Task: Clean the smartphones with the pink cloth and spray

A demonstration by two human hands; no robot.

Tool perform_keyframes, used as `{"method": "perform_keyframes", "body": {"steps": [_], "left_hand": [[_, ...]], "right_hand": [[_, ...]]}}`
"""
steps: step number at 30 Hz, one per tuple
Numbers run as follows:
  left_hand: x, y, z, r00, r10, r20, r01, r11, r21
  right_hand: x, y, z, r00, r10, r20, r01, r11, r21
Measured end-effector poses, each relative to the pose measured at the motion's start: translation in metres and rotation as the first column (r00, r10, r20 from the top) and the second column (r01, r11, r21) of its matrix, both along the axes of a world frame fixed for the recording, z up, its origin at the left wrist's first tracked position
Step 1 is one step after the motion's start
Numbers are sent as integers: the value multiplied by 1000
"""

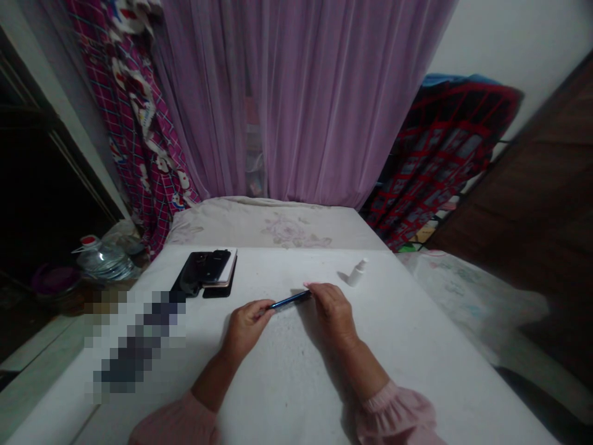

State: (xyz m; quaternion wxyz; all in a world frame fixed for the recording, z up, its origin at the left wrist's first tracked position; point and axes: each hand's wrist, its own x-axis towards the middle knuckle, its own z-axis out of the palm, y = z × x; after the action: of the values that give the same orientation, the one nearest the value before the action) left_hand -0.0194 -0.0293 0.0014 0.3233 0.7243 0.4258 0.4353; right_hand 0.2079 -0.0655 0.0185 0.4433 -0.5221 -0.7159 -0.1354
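Observation:
A slim, dark blue phone-like object (291, 300) is held between my hands above the white table (287, 383). I see it almost edge-on, so its faces are hidden and its exact kind is unclear. My left hand (246, 330) pinches its left end between thumb and fingers. At the other end, slightly higher, my right hand (334, 314) is closed on it with bent fingers. A small white spray bottle (357, 273) stands upright just beyond my right hand, apart from it.
Dark flat items, one like a phone (215, 266), lie stacked with a white-edged item at the back left. A blurred-out patch (139, 346) covers the left table edge. A large water bottle (104, 259) stands left of the table; purple curtains (324, 111) hang behind.

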Motion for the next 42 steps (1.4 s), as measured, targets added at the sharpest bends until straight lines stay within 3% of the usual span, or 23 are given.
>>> {"method": "perform_keyframes", "body": {"steps": [3, 7, 10, 15, 19, 22, 26, 32, 37, 40, 42], "left_hand": [[1, 0, 0, 1000, -3, -4, 3, 1000, 22], [1, 0, 1, 1000, -18, 2, 18, 1000, 8], [0, 0, -1, 999, -18, -28, 18, 999, -28], [3, -1, -7, 998, -38, -57, 40, 999, 36], [4, -1, -6, 996, -15, -87, 29, 988, 152], [1, 0, -7, 996, 22, -84, -8, 987, 163], [-2, 5, -10, 996, 67, -53, -65, 997, 40], [7, 3, -13, 995, 58, 85, -41, 981, -189], [9, 6, -7, 984, 70, 166, 22, 867, -497], [1, 14, -3, 995, 7, 96, 52, 796, -603], [-4, 18, 0, 999, -27, -20, 9, 802, -598]], "right_hand": [[-20, -2, 2, 999, 54, 10, -54, 999, 9], [-61, -5, 6, 972, 232, 25, -232, 973, -11], [-71, -6, 6, 962, 271, 36, -271, 962, 9], [-35, -8, 1, 974, 220, 54, -221, 975, 15], [3, -8, -4, 998, 57, -7, -57, 998, -3], [22, -6, -9, 993, -78, -83, 77, 997, -14], [32, -9, -17, 958, -193, -214, 185, 981, -55], [21, -12, -26, 932, -160, -326, 134, 986, -100], [19, -7, -30, 925, -151, -348, 120, 987, -111], [21, -8, -33, 920, -161, -358, 125, 985, -121], [23, -8, -36, 916, -168, -365, 128, 983, -133]]}}
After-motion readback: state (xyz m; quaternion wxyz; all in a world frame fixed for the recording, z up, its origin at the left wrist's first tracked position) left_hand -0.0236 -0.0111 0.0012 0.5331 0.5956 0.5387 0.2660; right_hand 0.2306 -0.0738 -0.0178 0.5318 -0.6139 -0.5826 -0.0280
